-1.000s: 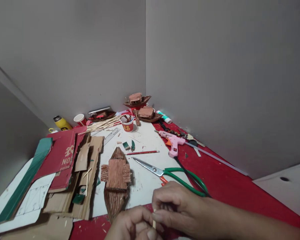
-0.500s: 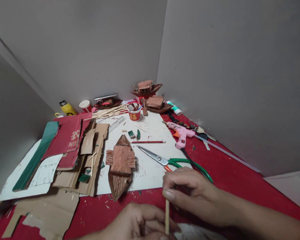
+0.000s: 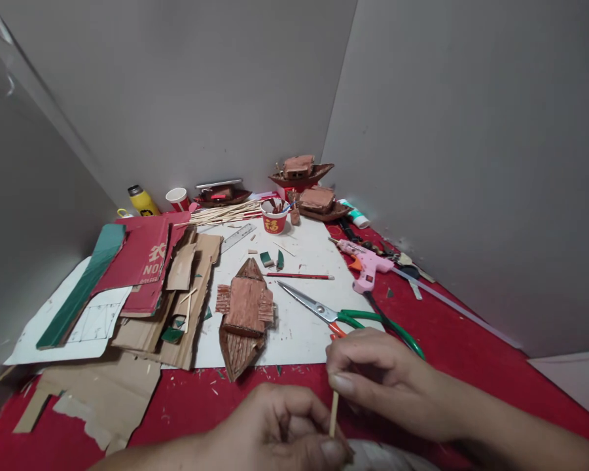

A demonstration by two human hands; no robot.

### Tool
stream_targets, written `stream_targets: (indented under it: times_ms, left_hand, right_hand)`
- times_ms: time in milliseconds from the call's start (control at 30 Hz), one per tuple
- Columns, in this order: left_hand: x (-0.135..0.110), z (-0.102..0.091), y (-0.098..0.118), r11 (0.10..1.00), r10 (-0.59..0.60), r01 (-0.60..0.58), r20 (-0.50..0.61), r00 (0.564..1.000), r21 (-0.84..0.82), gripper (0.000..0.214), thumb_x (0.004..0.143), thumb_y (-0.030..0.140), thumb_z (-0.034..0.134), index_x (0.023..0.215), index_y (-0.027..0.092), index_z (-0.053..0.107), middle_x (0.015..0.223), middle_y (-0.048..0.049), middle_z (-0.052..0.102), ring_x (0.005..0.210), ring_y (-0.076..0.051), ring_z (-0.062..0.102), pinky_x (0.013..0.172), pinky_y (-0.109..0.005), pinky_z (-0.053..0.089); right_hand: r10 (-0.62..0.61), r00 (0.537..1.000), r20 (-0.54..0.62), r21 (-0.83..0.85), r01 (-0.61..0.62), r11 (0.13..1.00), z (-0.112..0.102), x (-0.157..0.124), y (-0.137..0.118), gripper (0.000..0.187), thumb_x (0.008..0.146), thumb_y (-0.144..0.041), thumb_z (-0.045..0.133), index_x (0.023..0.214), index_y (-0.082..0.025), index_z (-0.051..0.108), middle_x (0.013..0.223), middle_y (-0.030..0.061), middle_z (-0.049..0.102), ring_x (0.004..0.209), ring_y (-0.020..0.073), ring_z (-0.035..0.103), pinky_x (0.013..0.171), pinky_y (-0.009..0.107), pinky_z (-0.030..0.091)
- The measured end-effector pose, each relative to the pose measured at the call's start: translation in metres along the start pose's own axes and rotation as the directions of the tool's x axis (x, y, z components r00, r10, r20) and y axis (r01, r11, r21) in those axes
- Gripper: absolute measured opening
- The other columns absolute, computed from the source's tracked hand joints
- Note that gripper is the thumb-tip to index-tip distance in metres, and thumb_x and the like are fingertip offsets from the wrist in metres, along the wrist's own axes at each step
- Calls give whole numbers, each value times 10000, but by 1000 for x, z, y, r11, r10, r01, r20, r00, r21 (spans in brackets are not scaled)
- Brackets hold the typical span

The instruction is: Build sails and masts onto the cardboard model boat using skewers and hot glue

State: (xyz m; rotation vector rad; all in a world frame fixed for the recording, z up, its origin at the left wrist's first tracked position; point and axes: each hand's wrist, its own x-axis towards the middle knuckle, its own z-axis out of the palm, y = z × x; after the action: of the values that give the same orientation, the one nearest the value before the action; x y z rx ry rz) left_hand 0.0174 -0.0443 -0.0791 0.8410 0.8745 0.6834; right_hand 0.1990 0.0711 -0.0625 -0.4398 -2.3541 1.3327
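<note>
A thin wooden stick [image 3: 333,413] stands upright between my two hands at the bottom of the view. My right hand [image 3: 373,383] pinches its upper end with thumb and fingers closed. My left hand [image 3: 285,428] is curled below it, fingers closed around the stick's lower end. Just beyond the hands, on a white sheet [image 3: 299,327], lies a brown model boat [image 3: 243,317] made of wood strips. Green-handled scissors [image 3: 343,315] lie open to the right of the boat, close to my right hand.
A red mat [image 3: 422,340] covers the table in a grey wall corner. Cardboard pieces [image 3: 177,301] pile at left. A pink glue gun [image 3: 366,268], red pencil [image 3: 299,276], ruler [image 3: 238,237], bundle of sticks [image 3: 220,212], red cups [image 3: 273,221], yellow bottle [image 3: 142,201] and other model boats [image 3: 302,171] stand behind.
The view has tilted down and left, showing more of the red mat. My hands have pulled slightly apart along the stick, then closed in again, so less of it shows.
</note>
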Motion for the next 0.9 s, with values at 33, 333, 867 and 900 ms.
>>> stream_targets:
  times_ms: [33, 333, 867, 900]
  left_hand:
    - [0, 1, 1, 1000, 1, -1, -17, 1000, 2, 514, 695, 631, 700, 821, 147, 582, 595, 31, 559, 458, -34, 433, 433, -162, 267]
    - [1, 0, 13, 999, 37, -38, -135, 990, -3, 496, 673, 625, 716, 727, 164, 543, 530, 23, 583, 392, -63, 468, 401, -174, 357]
    - [-15, -3, 43, 849, 491, -347, -355, 795, 397, 162, 784, 279, 715, 731, 145, 640, 714, -36, 651, 668, -129, 584, 638, -235, 464]
    - [-14, -3, 43, 849, 485, -338, -343, 805, 406, 157, 778, 273, 721, 726, 142, 650, 726, -38, 647, 680, -131, 580, 639, -235, 458]
  right_hand:
    - [11, 1000, 2, 17, -11, 1000, 0, 0, -1, 384, 953, -420, 472, 701, -159, 601, 553, -8, 537, 528, 98, 456, 525, 205, 360]
    - [185, 975, 123, 341, -217, 915, 6, 1, 1, 360, 913, -466, 543, 850, -122, 629, 549, -2, 547, 452, 84, 488, 448, 182, 387]
    - [120, 986, 118, 298, -150, 943, 24, 9, 0, 293, 837, -412, 640, 814, -121, 664, 633, -5, 581, 554, 82, 473, 538, 191, 389]
    - [79, 992, 95, 260, -101, 960, 25, 9, 0, 282, 852, -391, 619, 784, -121, 664, 620, -7, 577, 549, 81, 466, 535, 192, 383]
